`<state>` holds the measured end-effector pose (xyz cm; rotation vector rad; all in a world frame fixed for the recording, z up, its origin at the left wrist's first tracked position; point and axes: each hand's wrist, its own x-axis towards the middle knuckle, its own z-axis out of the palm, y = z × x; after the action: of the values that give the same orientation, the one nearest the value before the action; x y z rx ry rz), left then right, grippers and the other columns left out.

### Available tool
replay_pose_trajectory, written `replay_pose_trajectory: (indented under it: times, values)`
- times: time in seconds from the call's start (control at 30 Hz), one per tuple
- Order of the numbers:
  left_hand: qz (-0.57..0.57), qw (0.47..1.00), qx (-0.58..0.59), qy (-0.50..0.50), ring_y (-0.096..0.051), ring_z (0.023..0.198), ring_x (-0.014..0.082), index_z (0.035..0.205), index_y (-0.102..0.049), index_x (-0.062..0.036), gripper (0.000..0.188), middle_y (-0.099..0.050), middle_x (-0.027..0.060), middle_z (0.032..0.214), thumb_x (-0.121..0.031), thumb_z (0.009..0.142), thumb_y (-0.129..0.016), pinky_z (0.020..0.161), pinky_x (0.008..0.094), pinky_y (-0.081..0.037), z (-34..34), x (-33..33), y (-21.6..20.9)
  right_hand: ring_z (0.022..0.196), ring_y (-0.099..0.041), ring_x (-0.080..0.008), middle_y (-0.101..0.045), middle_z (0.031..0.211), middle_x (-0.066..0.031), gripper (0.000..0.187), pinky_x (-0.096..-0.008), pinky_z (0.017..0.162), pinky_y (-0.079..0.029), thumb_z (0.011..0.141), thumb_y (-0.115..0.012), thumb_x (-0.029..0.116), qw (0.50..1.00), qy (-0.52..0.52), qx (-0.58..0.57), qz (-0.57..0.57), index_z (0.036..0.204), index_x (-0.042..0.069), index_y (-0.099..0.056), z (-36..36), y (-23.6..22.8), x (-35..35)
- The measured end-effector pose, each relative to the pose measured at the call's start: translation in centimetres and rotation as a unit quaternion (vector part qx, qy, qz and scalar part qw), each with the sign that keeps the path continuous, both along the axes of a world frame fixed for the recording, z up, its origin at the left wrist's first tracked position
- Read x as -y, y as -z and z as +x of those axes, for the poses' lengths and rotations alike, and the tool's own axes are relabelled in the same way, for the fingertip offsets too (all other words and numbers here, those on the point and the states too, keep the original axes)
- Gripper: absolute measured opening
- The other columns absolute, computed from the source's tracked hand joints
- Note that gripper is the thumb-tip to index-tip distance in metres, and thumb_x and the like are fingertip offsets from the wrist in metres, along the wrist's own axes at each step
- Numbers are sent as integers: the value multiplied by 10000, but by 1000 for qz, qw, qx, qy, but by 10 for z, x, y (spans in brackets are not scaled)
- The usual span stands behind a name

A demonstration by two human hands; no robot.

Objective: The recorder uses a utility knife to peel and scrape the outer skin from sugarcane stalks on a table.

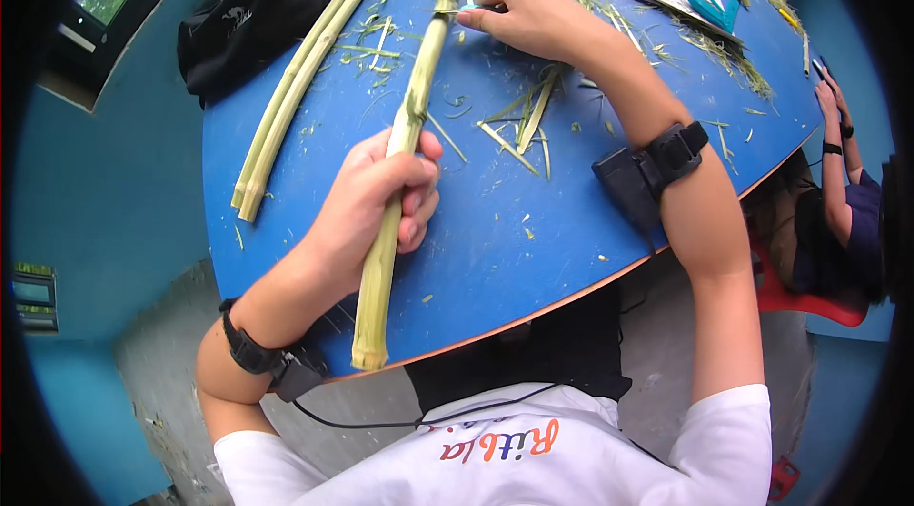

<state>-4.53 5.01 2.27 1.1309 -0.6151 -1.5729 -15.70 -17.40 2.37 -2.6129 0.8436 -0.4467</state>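
Note:
My left hand point(388, 184) is wrapped around a pale green cane stalk point(409, 130), closed on its middle. The jointed stalk slants over the blue table, its near end by the table's front edge and its far end pointing away from me. Darker green skin shows in patches near its upper joints. At that far end my right hand point(519, 15) is closed on a small knife point(465, 8) with a light-blue handle. Its thin blade lies against the stalk just below the tip. My right fingers hide most of the handle.
Two long cane stalks point(303, 78) lie side by side on the left of the blue table point(495, 239), near a black bag point(255, 19). Green shavings point(538, 116) are scattered about. A teal tool point(706, 7) rests on papers at back right. Another person point(843, 182) sits at right.

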Motion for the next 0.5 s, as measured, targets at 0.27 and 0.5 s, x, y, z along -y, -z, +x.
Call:
replay_pose_trajectory:
  times: [0.27,0.5]
  values:
    - [-16,998,-64,-24,-399,429,61,971,-447,-46,129,-396,-11,594,-100,857,-470,365,194,-323,7,2,2,638,-540,-283,-575,704,-200,480,-374,604,-428,846,-555,415,993,-116,3,7,877,-60,-619,2,-3,-27]
    - [-14,998,-51,-15,-409,420,67,970,-445,-36,138,-402,0,588,-99,849,-467,360,202,-339,6,2,1,606,-538,-302,-567,656,-189,468,-396,593,-420,845,-556,409,998,-67,16,16,820,-55,-610,4,0,-21]
